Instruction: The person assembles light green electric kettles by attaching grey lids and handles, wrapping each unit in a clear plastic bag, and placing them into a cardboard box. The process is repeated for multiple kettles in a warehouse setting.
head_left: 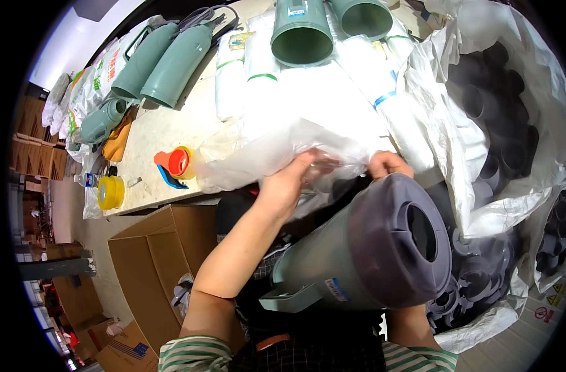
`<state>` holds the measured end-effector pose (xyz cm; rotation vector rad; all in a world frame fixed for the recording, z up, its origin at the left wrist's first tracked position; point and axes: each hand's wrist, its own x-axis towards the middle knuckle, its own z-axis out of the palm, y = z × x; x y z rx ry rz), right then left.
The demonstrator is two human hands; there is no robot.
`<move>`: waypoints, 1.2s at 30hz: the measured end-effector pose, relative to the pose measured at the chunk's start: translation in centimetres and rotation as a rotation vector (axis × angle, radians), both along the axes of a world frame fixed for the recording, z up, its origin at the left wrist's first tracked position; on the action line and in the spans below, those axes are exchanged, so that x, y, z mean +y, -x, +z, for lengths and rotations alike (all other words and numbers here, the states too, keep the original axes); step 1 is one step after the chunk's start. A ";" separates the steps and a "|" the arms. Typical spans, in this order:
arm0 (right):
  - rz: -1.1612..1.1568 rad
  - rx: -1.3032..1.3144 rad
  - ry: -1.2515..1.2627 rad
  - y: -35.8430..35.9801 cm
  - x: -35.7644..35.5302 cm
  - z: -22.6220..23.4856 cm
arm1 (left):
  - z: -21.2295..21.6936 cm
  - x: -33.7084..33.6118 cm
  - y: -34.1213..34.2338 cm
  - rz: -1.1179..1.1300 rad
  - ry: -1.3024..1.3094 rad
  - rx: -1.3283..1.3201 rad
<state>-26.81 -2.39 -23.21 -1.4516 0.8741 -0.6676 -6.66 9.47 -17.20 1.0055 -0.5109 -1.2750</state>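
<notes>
A clear plastic bag (252,158) is stretched between my hands at the table's near edge. My left hand (284,186) is closed on its gathered film, the fingertips partly covered by it. Curled at the bag's right end, my right hand (389,165) pinches the film. A large grey-green plastic jug (323,263) lies tilted across my lap, its handle toward the lower left. Its dark purple-grey lid (401,248), with an oval opening, points right. The jug rests against my right forearm and hides most of it.
More green jugs (179,65) lie on the table (153,133), some standing at the back. Bundled plastic bags (261,59) lie there too. A tape dispenser (176,164) and yellow tape roll (110,192) sit left. White sacks (447,133) of dark plastic parts crowd the right; a cardboard box (153,248) stands lower left.
</notes>
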 end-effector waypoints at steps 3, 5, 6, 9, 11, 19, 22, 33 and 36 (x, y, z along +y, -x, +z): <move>-0.088 0.205 0.179 -2.4 2.3 2.6 | 1.1 2.6 -0.6 -0.246 0.154 -0.426; -0.107 0.152 0.238 0.1 2.4 1.7 | 0.2 1.1 0.0 -0.444 0.101 -1.002; -0.102 0.111 0.250 1.2 1.5 0.6 | -4.2 1.5 1.2 -0.150 0.260 -0.813; -0.150 0.071 0.307 4.7 -1.4 -2.2 | -1.3 1.3 -0.1 -0.059 0.145 0.256; -0.186 0.038 0.385 8.3 -3.8 -3.1 | 2.2 3.7 -2.3 -0.383 -0.263 0.070; -0.367 0.111 0.959 13.9 -9.2 -5.9 | 7.1 4.4 -4.8 -0.753 -0.339 -1.154; -0.255 -0.005 0.665 16.5 -14.2 -9.8 | -0.1 3.0 -4.6 -0.084 0.241 -1.347; -0.399 0.060 0.709 7.8 -5.7 -2.6 | -4.8 -3.6 -7.5 0.290 0.187 -1.367; -0.364 0.036 0.682 4.7 -2.3 -2.6 | -1.0 -2.1 -6.2 0.365 0.077 -1.313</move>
